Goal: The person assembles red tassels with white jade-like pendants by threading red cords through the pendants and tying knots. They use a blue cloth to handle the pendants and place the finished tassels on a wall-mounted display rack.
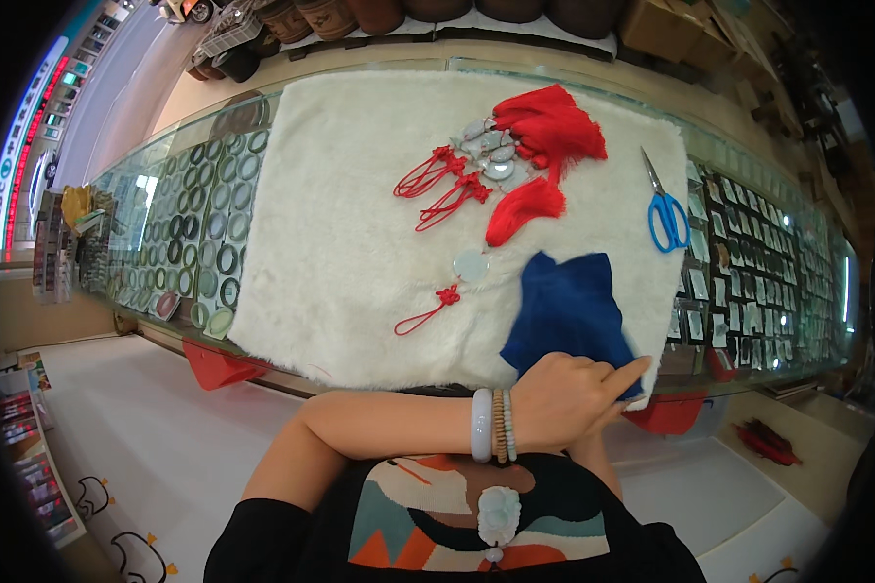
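The left hand (pixel 564 394) bends over the near edge of the dark-blue soft fabric piece (pixel 566 306), mostly hiding the right hand (pixel 605 422); I cannot tell if either grips. Likely light and limp, best pinched at a corner, the fabric lies on a cream plush mat (pixel 340 214), nearer than the smooth, pale, round stone pendant (pixel 472 265).

Blue cloth (pixel 566 306), rumpled, spread over white mat (pixel 350 194).

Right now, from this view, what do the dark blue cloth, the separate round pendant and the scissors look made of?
The dark blue cloth: soft matte fabric, by its limp edges; fibre unclear. The round pendant: probably polished stone, perhaps jade, being pale and smooth, though glass is possible. The scissors: likely steel blades, grey and slim, with handles probably of plastic, evenly bright blue.
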Demonstrator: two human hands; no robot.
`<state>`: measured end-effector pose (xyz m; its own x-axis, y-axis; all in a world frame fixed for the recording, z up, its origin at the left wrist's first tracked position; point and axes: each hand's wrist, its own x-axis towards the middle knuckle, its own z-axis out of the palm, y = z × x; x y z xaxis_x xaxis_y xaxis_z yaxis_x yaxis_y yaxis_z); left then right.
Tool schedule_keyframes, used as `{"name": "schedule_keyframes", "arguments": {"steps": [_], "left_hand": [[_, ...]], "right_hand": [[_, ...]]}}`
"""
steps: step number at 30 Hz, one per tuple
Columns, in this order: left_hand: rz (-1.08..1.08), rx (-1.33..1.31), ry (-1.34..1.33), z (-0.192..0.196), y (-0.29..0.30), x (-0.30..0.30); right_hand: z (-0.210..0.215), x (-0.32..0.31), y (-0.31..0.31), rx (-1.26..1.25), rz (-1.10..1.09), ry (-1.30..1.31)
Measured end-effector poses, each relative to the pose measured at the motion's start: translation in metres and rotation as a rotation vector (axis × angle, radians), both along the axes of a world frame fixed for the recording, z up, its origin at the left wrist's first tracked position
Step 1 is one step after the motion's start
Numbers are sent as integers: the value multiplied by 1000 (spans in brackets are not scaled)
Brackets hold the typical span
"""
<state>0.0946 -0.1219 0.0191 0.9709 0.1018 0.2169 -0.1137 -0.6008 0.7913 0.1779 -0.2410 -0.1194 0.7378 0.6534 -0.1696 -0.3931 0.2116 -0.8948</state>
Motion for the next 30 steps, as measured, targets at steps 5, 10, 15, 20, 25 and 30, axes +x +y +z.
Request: {"name": "schedule_keyframes", "arguments": {"steps": [5,10,15,20,25,30], "left_hand": [[-372,-6,281,-27,10,-19],[434,-46,227,-66,62,-70],[724,338,281,-117,96,-84],[718,17,370,-130,91,-79],[695,-1079,317,-128,97,-82],[657,-1546,458,-120,102,-92]], "right_hand": [[18,1,12,-124,106,-129],[53,20,12,-314,301,-469],[60,27,24,-395,407,-900],[39,10,43,-608,447,-1323],[29,-9,46,-696,381,-1201],[28,-15,51,-423,172,-1448]]}}
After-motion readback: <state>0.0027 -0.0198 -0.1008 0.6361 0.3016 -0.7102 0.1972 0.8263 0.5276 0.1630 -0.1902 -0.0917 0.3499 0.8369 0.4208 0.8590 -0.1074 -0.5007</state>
